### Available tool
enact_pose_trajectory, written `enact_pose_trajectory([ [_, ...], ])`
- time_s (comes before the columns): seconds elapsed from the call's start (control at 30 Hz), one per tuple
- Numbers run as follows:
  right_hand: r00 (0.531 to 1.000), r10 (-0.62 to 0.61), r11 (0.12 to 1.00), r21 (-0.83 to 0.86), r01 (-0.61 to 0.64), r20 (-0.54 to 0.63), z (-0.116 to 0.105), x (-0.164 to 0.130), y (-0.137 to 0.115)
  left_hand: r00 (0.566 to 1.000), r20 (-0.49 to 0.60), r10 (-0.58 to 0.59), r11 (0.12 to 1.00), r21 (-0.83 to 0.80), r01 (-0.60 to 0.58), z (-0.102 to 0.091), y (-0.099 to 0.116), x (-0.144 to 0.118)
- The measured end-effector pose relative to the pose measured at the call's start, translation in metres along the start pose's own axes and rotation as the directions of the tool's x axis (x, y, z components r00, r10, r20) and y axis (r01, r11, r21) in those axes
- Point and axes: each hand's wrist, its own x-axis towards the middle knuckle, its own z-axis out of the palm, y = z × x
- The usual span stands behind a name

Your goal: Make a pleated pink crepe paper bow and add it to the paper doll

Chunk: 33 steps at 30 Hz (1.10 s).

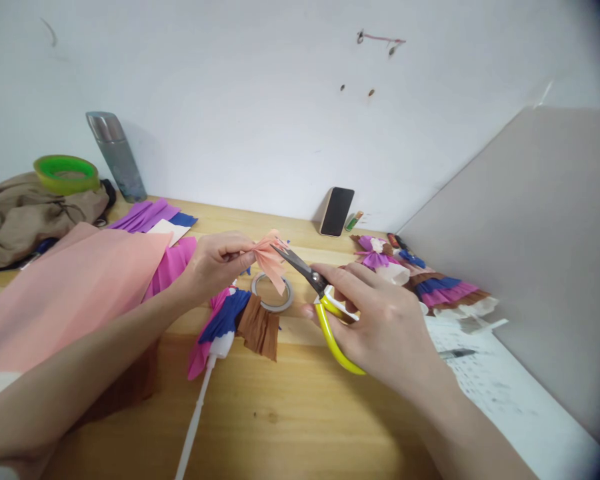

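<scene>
My left hand (pixel 223 261) pinches a gathered piece of peach crepe paper (pixel 271 259), whose loose end fans out to the right. In my right hand (pixel 380 313) is a pair of scissors (pixel 314 275) with yellow handles, the dark blades pointing at the fanned paper's edge. Whether the blades touch the paper I cannot tell. Below the hands lies a white stick (pixel 200 407) with pink, blue (pixel 225 317) and brown crepe paper (pixel 260 330) around its top. A roll of tape (pixel 286 297) sits just behind the brown paper, partly covered.
Peach sheets (pixel 75 293) and purple paper (pixel 145 215) spread at left. Behind stand a flask (pixel 116 157), a green tape roll (pixel 66 175) on brown cloth (pixel 25 213), and a phone (pixel 337 211) against the wall. Layered paper pieces (pixel 445 290) and a written sheet (pixel 510 387) lie right.
</scene>
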Motion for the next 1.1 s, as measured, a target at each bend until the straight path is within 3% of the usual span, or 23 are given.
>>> enact_pose_trajectory([
  [1.1, 1.0, 0.008, 0.996, -0.09, -0.009, -0.012, -0.0009, -0.0006, 0.0012, 1.0, -0.025, -0.01, 1.0, -0.007, 0.01, 0.0025, -0.0037, -0.0016],
])
